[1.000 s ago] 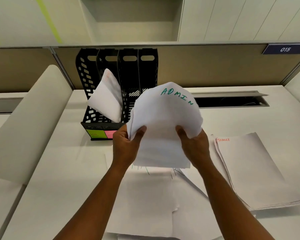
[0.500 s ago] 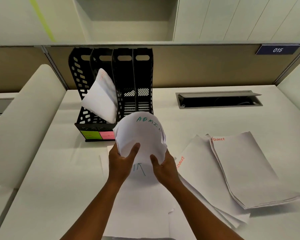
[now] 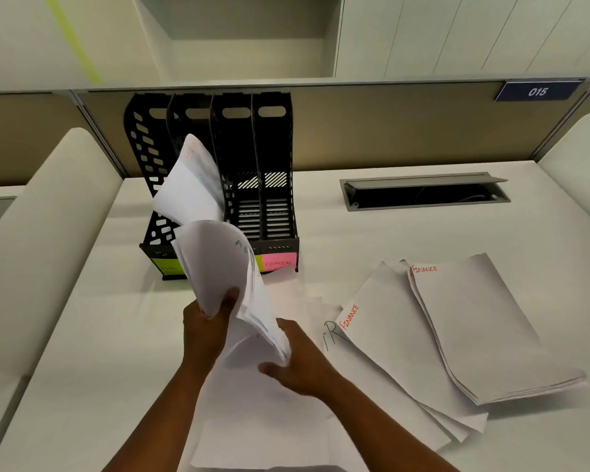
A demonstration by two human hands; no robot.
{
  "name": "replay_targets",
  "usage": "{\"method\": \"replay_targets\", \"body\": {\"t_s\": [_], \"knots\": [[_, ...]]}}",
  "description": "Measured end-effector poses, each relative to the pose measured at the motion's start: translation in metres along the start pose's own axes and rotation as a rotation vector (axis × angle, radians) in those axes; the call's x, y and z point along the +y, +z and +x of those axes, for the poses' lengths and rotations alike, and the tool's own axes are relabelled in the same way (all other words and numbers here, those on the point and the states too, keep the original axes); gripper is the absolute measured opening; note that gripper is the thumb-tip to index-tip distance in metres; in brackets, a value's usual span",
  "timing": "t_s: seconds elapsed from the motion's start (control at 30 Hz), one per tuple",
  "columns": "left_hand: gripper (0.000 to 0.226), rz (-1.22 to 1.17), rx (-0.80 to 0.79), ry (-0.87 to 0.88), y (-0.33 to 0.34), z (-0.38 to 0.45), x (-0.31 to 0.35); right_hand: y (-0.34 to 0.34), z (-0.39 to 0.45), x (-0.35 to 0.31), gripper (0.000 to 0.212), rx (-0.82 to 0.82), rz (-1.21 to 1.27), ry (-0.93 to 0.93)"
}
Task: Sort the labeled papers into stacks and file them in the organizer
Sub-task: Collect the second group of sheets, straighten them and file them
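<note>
Pinching the ADMIN stack [image 3: 218, 267], left hand [image 3: 205, 327] tilts it leftward now; right hand [image 3: 300, 362] steadies its lower edge near the organizer [image 3: 273, 212].

Organizer [image 3: 273, 158]: black plastic; oval cut-outs in the left wall, diagonal and horizontal slats at the back of the right compartments.
Left sticky label [image 3: 166, 265]: lime green, writing too faint to read.
Right sticky label [image 3: 279, 264]: pink, orange-red lettering, blurred.
Held paper stack [image 3: 218, 264]: white, teal-green lettering near the top edge.
Papers in organizer [image 3: 191, 185]: white, faint orange lettering at the top.
Finance stacks [image 3: 474, 321]: white, orange-red "FINANCE" lettering.
Desk [image 3: 423, 233]: off-white.
Number plate [image 3: 537, 92]: navy blue, white "015".
Tape strip [image 3: 72, 35]: yellow-green.
</note>
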State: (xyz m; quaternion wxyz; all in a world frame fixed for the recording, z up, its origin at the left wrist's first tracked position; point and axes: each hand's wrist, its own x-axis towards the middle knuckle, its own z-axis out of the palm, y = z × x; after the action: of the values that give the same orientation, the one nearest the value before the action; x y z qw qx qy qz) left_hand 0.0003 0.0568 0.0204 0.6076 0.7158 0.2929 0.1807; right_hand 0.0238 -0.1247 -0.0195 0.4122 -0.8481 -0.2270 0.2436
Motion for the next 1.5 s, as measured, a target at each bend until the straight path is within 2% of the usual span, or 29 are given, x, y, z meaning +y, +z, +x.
{"method": "replay_targets", "body": {"t_s": [0.07,0.13,0.27,0.33,0.57,0.77,0.87,0.9,1.0,1.13,1.23,1.4,1.5], "knots": [[0.022,0.009,0.015,-0.016,-0.003,0.002,-0.002,-0.014,-0.004,0.026,0.091,0.063,-0.159,0.014],[0.02,-0.025,0.039,-0.053,-0.004,0.002,-0.001,-0.034,-0.006,0.055,0.088,0.218,-0.407,0.039],[0.014,-0.011,0.011,-0.143,-0.003,0.003,-0.008,-0.072,-0.013,0.092,0.06,0.532,-0.591,0.248],[0.015,-0.001,-0.038,-0.199,-0.002,0.002,-0.015,-0.085,-0.015,0.101,0.054,0.567,-0.67,0.316],[0.029,0.026,-0.171,-0.341,-0.007,-0.006,-0.037,-0.117,-0.017,0.114,0.052,0.566,-0.399,0.56],[0.033,0.021,-0.156,-0.373,-0.01,-0.006,-0.042,-0.121,-0.018,0.112,0.021,0.467,-0.299,0.582],[0.034,0.063,-0.153,-0.367,-0.009,-0.005,-0.046,-0.114,-0.017,0.1,0.003,0.659,-0.352,0.53],[0.035,0.09,-0.155,-0.353,-0.007,-0.006,-0.048,-0.112,-0.015,0.097,0.007,0.713,-0.393,0.469],[0.039,0.216,-0.168,-0.332,0.0,-0.008,-0.054,-0.113,-0.006,0.067,0.016,0.774,-0.228,0.432],[0.049,0.307,-0.247,-0.37,0.011,-0.012,-0.062,-0.104,0.01,0.036,0.016,0.711,-0.086,0.319],[0.048,0.301,-0.3,-0.402,0.018,-0.016,-0.062,-0.088,0.015,0.016,0.017,0.624,0.01,0.278],[0.047,0.218,-0.414,-0.434,0.019,-0.023,-0.059,-0.049,0.024,-0.012,0.019,0.377,0.35,0.292],[0.047,0.172,-0.433,-0.429,0.017,-0.026,-0.059,-0.031,0.03,-0.023,0.029,0.202,0.498,0.32]]}}
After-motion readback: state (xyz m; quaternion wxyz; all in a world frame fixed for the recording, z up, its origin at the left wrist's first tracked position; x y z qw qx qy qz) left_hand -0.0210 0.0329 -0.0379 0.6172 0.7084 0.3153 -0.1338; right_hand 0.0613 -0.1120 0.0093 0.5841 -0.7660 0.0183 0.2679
